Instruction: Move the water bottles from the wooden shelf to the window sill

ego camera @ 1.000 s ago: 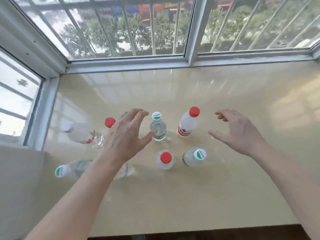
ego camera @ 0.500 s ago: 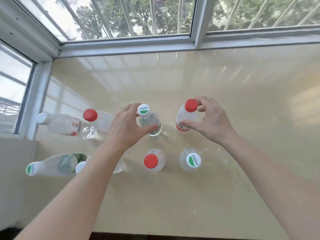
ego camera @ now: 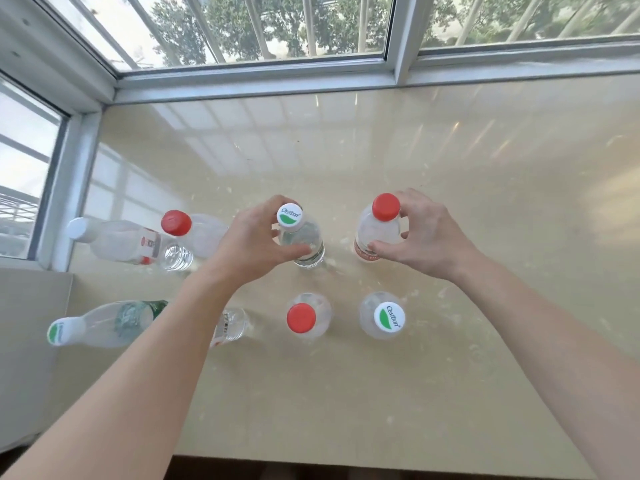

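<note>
Several clear water bottles stand on the beige window sill. My left hand grips the shoulder of a white-and-green-capped bottle. My right hand grips a red-capped bottle beside it. Nearer me stand another red-capped bottle and another white-and-green-capped bottle, both untouched. More bottles are at the left: a red-capped one, a white-capped one and a green-labelled one. My left forearm partly hides one more bottle.
Window frames close the sill at the back and at the left. A grey wall face drops off at the left. The sill's front edge runs along the bottom, with dark floor below. The wooden shelf is out of view.
Both hands came down from hovering open above the bottles and closed round the two back bottles. The camera has moved closer and tilted further down.
</note>
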{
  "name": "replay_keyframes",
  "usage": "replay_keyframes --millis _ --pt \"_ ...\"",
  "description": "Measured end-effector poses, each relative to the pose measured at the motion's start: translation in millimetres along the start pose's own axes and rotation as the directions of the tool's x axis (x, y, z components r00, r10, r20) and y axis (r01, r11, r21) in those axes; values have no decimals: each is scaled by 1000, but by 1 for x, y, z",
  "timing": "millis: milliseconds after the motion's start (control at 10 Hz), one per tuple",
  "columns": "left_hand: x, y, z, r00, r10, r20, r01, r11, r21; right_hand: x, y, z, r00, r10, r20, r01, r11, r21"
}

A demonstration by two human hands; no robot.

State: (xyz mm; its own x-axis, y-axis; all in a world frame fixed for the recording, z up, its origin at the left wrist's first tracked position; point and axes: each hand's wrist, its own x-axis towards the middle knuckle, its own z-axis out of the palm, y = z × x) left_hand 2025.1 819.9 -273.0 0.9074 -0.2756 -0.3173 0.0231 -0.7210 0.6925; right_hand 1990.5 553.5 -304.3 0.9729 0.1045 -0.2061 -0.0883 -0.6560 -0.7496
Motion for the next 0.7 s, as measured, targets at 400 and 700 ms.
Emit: replay_keyframes --millis 400,700 --pt "0 -3 -4 996 85 9 -85 996 10 2 2 4 999 -5 50 4 1000 30" --pt "-4 -9 -5 997 75 13 -76 997 16 -3 -4 -4 994 53 95 -58 997 54"
